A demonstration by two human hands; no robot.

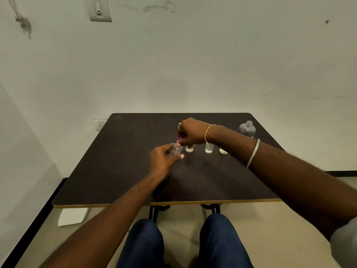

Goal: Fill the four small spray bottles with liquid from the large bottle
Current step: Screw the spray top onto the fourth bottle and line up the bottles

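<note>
A small clear spray bottle [176, 150] is held just above the dark worktop [125, 161], tilted, near its middle. The left hand [164, 159] grips it, fingers and thumb curled round its body. The right hand [191, 132] reaches across from the right and pinches a pink spray cap [178, 140] at the bottle's neck; blur hides whether the cap is seated on the neck or just above it.

Just right of the held bottle, three more small bottles stand upright on the worktop in a row: the first bottle [189, 149], the second bottle [209, 149] and the third bottle [223, 151]. Each shows pale liquid in its lower part. Their tops are hidden behind the right hand and forearm.

The large bottle [247, 129] stands upright near the worktop's far right corner, well apart from the row, its neck uncapped.

The right wrist wears a thin gold thread bracelet [208, 132] and, further up the arm, a silver bangle [253, 153]. A ring [179, 125] shows on a right finger.

The person sits with knees in blue trousers [143, 244] below the near edge. Behind the worktop is a pale, marked wall with a wall switch [100, 8] high on the left.
</note>
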